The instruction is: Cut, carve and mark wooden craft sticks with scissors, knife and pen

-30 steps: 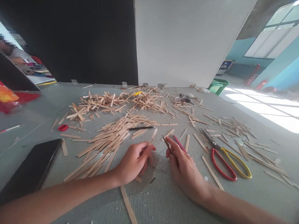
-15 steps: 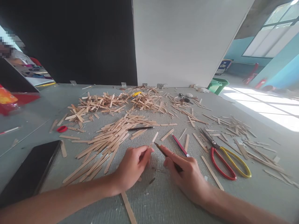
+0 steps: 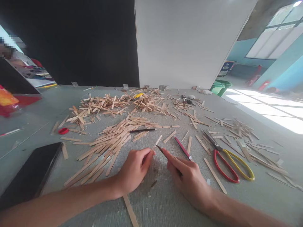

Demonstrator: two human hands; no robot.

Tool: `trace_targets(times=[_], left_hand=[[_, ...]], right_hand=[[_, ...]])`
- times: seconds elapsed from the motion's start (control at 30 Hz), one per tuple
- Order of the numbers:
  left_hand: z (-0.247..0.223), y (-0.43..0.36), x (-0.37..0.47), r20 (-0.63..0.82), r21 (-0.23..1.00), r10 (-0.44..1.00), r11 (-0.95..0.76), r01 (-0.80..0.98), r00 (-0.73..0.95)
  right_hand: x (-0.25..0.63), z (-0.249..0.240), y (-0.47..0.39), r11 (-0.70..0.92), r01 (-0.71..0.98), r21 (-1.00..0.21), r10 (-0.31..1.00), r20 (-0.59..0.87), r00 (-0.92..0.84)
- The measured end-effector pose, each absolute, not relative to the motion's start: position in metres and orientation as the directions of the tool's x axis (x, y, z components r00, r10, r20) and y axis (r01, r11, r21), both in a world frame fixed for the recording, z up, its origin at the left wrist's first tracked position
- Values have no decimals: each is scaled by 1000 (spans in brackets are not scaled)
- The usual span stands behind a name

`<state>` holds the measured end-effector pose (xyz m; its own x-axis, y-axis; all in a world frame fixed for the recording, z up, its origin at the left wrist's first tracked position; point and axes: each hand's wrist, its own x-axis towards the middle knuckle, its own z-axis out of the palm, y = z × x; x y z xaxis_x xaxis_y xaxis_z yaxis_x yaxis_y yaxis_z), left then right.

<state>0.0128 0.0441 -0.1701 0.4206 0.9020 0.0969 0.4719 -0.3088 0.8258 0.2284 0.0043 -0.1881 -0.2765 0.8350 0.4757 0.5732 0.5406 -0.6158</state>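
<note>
Pinched in my left hand (image 3: 136, 168) is a small wooden stick (image 3: 159, 139), its pale end pointing up and away. My right hand (image 3: 187, 176) is closed around a dark pointed blade (image 3: 161, 149), whose tip meets the stick just beyond my left fingertips. The blade's handle is mostly hidden by my right fingers. Left of my hands lies a heap of wooden sticks (image 3: 111, 135). A magenta pen-like tool (image 3: 182, 148) rests just beyond my right hand.
Scissors (image 3: 219, 148) with red and yellow handles lie right. A black phone-like slab (image 3: 30, 171), a red ring (image 3: 63, 130) and a black pen (image 3: 142, 130) lie left and centre. More stick piles spread toward an upright panel (image 3: 180, 44). A person is partly visible far left.
The blade and my right hand have shifted and tilted slightly. The stick in my left hand leans a little further right.
</note>
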Motion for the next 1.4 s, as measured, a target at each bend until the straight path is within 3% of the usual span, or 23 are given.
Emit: trace_targets(times=[0.13, 0.47, 1.1, 1.4], left_hand=[[-174, 47, 12, 156, 794, 890, -371, 482, 428], [-175, 50, 14, 182, 743, 883, -412, 528, 433], [-177, 50, 15, 203, 732, 886, -420, 537, 417], [-178, 49, 15, 216, 732, 891, -418, 538, 399]], right_hand=[[224, -190, 4, 550, 587, -594, 826, 492, -276], [219, -187, 9, 472, 544, -693, 880, 405, -248], [218, -175, 13, 140, 428, -893, 981, 68, -180], [218, -171, 13, 101, 407, -908, 979, 18, -203]])
